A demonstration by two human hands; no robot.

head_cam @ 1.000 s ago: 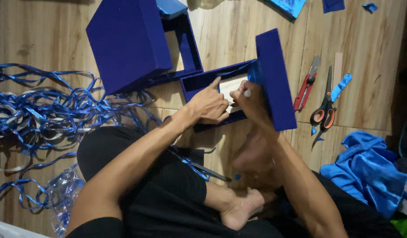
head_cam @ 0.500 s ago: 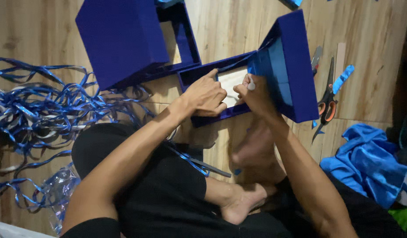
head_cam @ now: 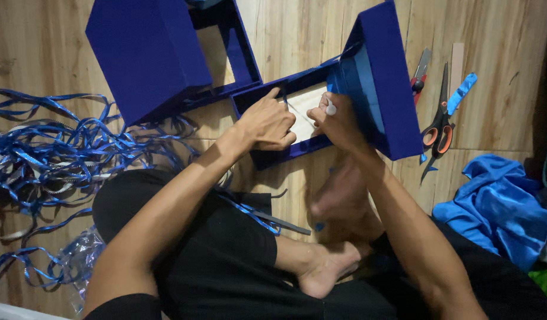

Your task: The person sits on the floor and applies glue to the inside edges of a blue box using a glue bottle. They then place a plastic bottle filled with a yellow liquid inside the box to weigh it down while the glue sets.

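Observation:
An open dark blue box [head_cam: 273, 155] lies on the wooden floor in front of my crossed legs, showing a pale inner bottom [head_cam: 303, 106]. Its hinged lid [head_cam: 386, 89] stands tilted up on the right, with a lighter blue lining on its inner side. My left hand [head_cam: 266, 123] rests curled over the box's front wall, index finger pointing along the left inner edge. My right hand [head_cam: 340, 121] sits at the hinge corner, pinching a small white tube [head_cam: 331, 107] against the lining.
A second, larger blue box [head_cam: 149, 59] stands open at the upper left. Tangled blue ribbon [head_cam: 48, 148] covers the floor on the left. Scissors [head_cam: 439, 127], a red cutter [head_cam: 420, 74] and a blue strip [head_cam: 463, 89] lie right of the lid. Blue satin cloth [head_cam: 498, 207] is bunched at the right.
The lid has swung up from lying nearly flat to standing tilted toward me. My right hand moved with it to the hinge corner. The left hand stayed on the box.

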